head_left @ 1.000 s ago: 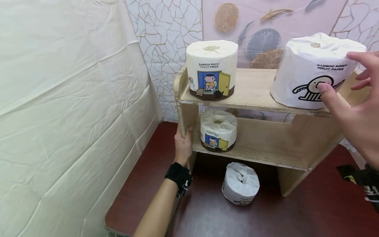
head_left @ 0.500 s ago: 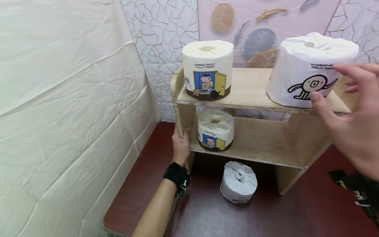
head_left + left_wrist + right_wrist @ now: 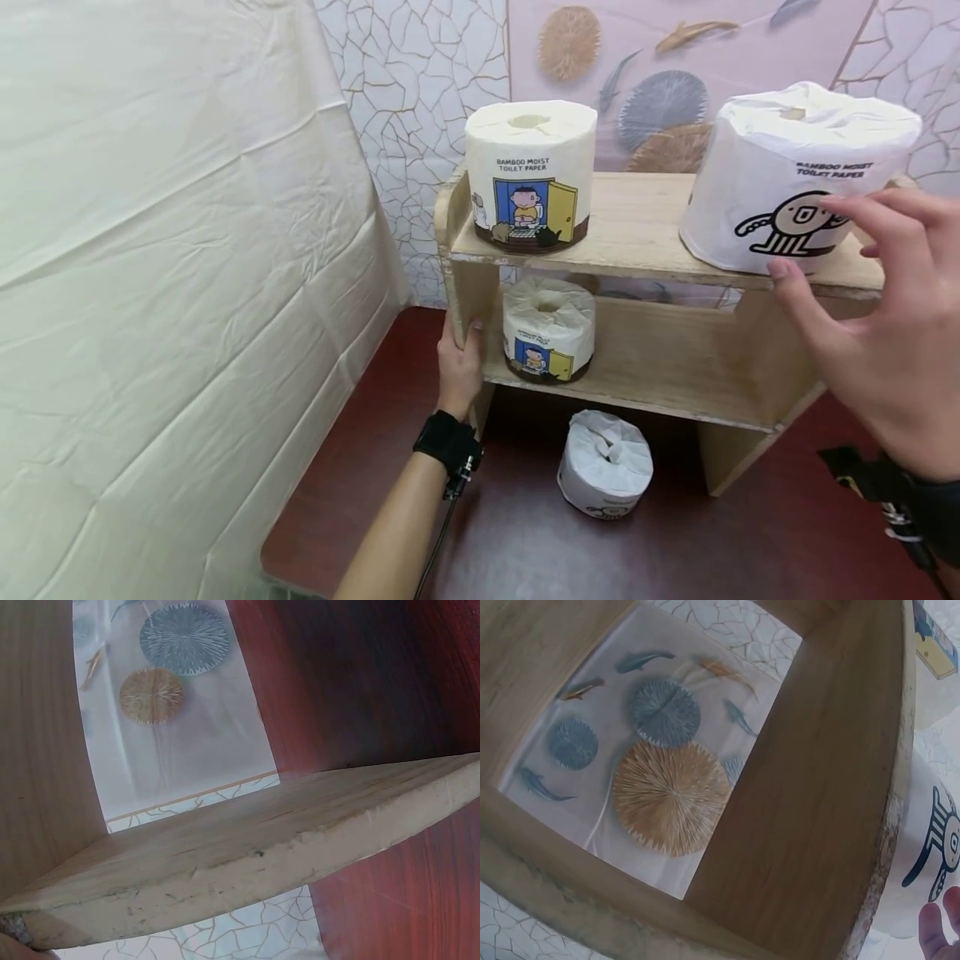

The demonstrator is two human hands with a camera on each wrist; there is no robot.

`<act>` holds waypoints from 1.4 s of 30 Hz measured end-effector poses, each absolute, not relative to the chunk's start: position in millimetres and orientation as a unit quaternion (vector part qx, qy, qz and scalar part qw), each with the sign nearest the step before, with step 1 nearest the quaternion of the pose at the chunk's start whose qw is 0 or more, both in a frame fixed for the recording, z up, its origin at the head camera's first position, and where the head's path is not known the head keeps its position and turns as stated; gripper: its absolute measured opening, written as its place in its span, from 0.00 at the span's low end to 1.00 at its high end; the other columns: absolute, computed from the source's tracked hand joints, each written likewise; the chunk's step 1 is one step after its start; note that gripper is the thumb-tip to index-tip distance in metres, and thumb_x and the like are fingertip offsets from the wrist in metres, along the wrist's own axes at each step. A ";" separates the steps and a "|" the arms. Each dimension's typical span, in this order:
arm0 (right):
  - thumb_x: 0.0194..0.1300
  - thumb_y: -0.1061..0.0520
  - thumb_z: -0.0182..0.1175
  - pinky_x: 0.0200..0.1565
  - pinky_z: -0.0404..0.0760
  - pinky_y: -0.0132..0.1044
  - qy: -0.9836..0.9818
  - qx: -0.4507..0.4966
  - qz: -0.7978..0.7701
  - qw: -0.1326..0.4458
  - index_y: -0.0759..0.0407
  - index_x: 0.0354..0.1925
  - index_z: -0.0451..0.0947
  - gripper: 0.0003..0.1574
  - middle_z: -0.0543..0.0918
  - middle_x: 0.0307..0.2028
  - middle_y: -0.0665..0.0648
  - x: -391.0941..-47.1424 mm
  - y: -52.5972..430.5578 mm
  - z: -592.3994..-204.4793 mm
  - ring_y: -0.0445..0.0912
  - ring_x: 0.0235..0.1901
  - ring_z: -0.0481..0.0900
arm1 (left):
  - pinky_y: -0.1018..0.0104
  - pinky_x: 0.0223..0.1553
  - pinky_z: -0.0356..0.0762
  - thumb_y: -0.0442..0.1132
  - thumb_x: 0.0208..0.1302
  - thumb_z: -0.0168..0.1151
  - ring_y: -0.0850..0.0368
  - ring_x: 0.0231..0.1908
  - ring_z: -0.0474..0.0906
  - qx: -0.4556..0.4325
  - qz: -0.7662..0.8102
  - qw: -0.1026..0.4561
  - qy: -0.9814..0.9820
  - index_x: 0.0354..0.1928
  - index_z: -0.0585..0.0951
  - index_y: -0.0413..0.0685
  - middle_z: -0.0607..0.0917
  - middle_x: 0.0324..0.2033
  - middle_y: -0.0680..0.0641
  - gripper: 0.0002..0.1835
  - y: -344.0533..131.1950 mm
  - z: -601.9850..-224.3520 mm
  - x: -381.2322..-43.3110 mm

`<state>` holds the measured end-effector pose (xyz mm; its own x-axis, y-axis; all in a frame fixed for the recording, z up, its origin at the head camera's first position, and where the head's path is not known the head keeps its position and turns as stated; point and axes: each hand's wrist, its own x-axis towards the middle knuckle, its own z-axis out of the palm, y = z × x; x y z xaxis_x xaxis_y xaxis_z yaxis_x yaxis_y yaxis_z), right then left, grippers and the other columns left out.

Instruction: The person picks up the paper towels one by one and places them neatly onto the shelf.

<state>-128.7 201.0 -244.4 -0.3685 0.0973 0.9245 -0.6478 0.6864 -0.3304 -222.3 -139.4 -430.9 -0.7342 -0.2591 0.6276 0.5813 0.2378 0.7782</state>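
Note:
My left hand [image 3: 459,371] grips the left side panel of a wooden shelf [image 3: 675,354], thumb on the inner face. Close in front of the top shelf's right end is my right hand [image 3: 892,333], thumb and fingers apart and lightly bent. Its fingertips overlap the front of a white-wrapped toilet paper roll [image 3: 750,179] with a black cartoon figure. In the right wrist view, fingertips [image 3: 932,934] show beside that roll. A cream toilet paper roll [image 3: 531,154] with a blue-and-yellow picture stands upright at the top shelf's left end.
A smaller cream roll [image 3: 549,329] stands on the middle shelf. Below it, another white roll [image 3: 606,462] sits on the dark red table [image 3: 525,554]. Cream cloth [image 3: 187,275] hangs along the left, and a patterned backdrop [image 3: 420,100] is behind the shelf.
My right hand has moved down and left across the front of the white roll, its fingers dropping from near the top edge. The rolls and left hand keep their places.

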 end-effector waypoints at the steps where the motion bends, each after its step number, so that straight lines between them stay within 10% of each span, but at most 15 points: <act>1: 0.65 0.33 0.67 0.57 0.64 0.24 -0.745 0.185 0.352 0.536 0.66 0.62 0.81 0.44 0.78 0.64 0.53 -128.6 199.0 -245.6 0.46 0.63 0.73 | 0.39 0.51 0.80 0.33 0.80 0.57 0.34 0.52 0.83 -0.114 -0.607 0.346 -0.706 0.74 0.70 0.36 0.84 0.56 0.28 0.25 -140.2 -434.6 -225.3; 10: 0.68 0.31 0.63 0.67 0.59 0.47 -0.719 0.215 0.344 0.565 0.71 0.55 0.80 0.44 0.77 0.53 0.80 -125.4 173.1 -245.7 0.70 0.61 0.69 | 0.44 0.49 0.82 0.37 0.80 0.57 0.42 0.50 0.84 -0.112 -0.609 0.351 -0.703 0.74 0.72 0.43 0.85 0.56 0.34 0.25 -148.5 -445.0 -237.6; 42: 0.73 0.32 0.60 0.63 0.60 0.36 -0.719 0.247 0.335 0.556 0.72 0.51 0.83 0.41 0.79 0.48 0.79 -125.1 161.8 -280.8 0.77 0.48 0.69 | 0.41 0.51 0.83 0.35 0.80 0.57 0.39 0.53 0.85 -0.117 -0.601 0.351 -0.709 0.74 0.71 0.42 0.85 0.58 0.33 0.25 -144.5 -450.5 -238.2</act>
